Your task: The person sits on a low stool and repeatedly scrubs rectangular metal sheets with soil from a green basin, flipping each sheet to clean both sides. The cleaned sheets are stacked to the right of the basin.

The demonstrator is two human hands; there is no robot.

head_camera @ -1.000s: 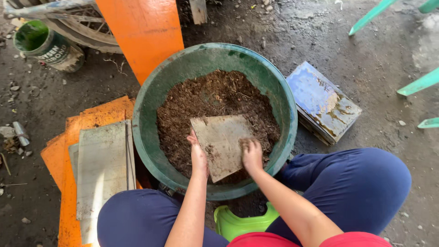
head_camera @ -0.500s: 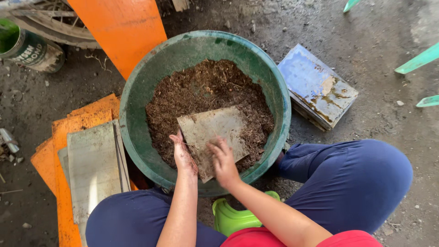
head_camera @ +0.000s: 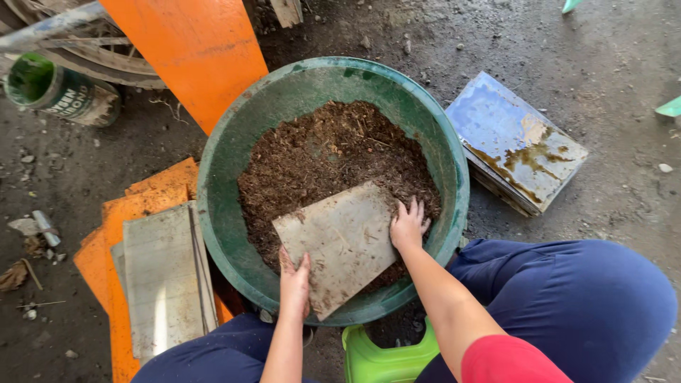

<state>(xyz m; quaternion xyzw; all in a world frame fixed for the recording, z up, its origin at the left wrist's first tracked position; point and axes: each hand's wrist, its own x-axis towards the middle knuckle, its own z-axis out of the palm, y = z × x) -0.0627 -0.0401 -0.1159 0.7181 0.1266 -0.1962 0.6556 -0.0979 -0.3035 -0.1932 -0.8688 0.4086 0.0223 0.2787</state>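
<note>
Grey and flat, a dirty square tile [head_camera: 339,245] is gripped at two of its edges. The left hand [head_camera: 294,282] is closed on the near lower edge, thumb on top and fingers curled beneath, out of sight. The right hand [head_camera: 407,225] is laid against the far right edge with its fingers [head_camera: 414,210] slightly spread and pressed into the brown fibrous compost [head_camera: 326,152]. The tile is held tilted inside the green plastic tub [head_camera: 220,206], its lower part resting on the mix. No compost is seen heaped on the tile, so a scoop seems barely begun; most of the mix is judged unmoved. Outward, more grey tiles [head_camera: 162,276] are stacked on an orange board [head_camera: 106,234] beside the left knee, and a blue-glazed stack of tiles [head_camera: 514,142] is set to the right of the tub.
</note>
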